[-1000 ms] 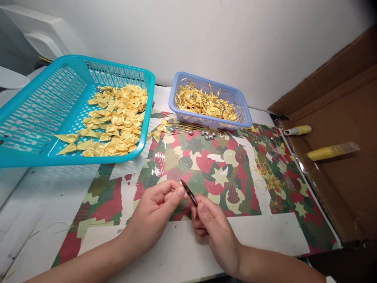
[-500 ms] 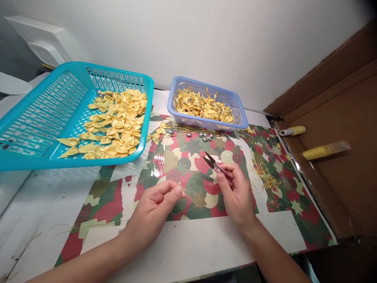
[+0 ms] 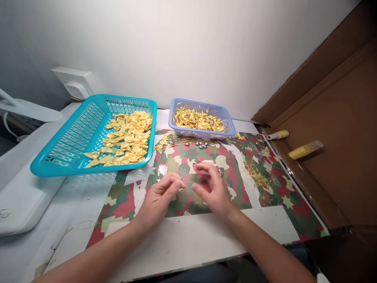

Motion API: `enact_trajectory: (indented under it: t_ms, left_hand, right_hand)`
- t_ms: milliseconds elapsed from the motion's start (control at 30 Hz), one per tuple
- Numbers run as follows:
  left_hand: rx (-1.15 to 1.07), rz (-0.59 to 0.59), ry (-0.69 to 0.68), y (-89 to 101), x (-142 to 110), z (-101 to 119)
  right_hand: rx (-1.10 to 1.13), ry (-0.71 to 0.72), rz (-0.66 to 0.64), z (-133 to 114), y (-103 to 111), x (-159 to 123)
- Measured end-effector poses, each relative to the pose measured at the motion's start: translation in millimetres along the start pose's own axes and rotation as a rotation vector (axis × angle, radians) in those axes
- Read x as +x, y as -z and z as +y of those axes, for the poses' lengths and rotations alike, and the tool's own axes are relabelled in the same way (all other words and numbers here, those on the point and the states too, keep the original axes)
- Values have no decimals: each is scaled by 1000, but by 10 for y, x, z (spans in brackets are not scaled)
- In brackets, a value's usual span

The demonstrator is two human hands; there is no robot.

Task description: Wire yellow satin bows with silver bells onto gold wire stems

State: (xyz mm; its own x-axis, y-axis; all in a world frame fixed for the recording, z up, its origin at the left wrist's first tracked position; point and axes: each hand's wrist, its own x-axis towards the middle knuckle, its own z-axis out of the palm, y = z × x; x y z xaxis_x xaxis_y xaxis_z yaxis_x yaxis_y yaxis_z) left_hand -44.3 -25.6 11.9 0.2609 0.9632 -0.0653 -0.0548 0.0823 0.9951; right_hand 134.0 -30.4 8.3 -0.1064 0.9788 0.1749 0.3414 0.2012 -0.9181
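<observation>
My left hand (image 3: 161,194) is closed in a pinch over the patterned mat, thumb pressed to the forefinger. Whatever lies between its fingertips is too small to make out. To its right, my right hand (image 3: 214,192) has its thumb and fingers apart and is slightly blurred, with nothing held. Just behind it lie the dark thread snips (image 3: 220,172), mostly hidden by the hand. A thin needle-like piece (image 3: 182,168) rests on the mat beyond my left fingertips.
A turquoise basket (image 3: 73,169) of yellow ribbon bows stands at left, a blue basket (image 3: 203,134) of bows with gold ties at the back. Silver bells (image 3: 201,145) and gold ties lie before it. Thread scraps (image 3: 259,177) and a cardboard wall (image 3: 326,157) are at right.
My right hand has let go of the snips, leaving them on the mat, and moved left toward my left hand. The left hand keeps its pinch. The camera view has shifted.
</observation>
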Motion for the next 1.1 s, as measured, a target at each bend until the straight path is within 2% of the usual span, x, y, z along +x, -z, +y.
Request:
enact_trajectory:
  t_ms: [33, 100, 167, 267, 400, 533, 567, 633, 700, 733, 833, 933, 1100]
  left_hand:
    - [26, 20, -45, 13, 10, 4]
    - [68, 61, -94, 37, 31, 12]
    - [65, 78, -113, 54, 47, 13]
    - [-43, 27, -79, 62, 56, -5]
    - [-140, -70, 49, 43, 34, -48]
    - [-140, -145, 120, 16, 13, -56]
    - [-145, -203, 142, 12, 11, -48]
    - [-132, -392, 200, 16, 12, -24]
    - [-30, -568, 225, 45, 20, 5]
    - [40, -607, 218, 72, 26, 18]
    - [182, -557, 168, 186, 50, 45]
    - [195, -492, 110, 286, 68, 45]
    - [228, -450, 0, 275, 53, 55]
  right_hand:
    - [165, -55, -108, -54, -66, -25]
    - [339, -174, -277, -146, -159, -50]
    - [333, -232, -401, -206, -164, -35]
    - [247, -202, -487, -232, -7, 27]
    - [271, -171, -425, -195, 268, 76]
    - [312, -178, -361, -154, 369, 63]
    - [318, -180, -355, -146, 372, 61]
    - [336, -183, -344, -126, 381, 63]
    - [361, -181, -331, -102, 420, 73]
    - [376, -178, -320, -90, 456, 78]
    - [409, -154, -260, -73, 603, 71]
    - [467, -126, -226, -107, 702, 25]
    - [735, -57, -284, -180, 560, -42]
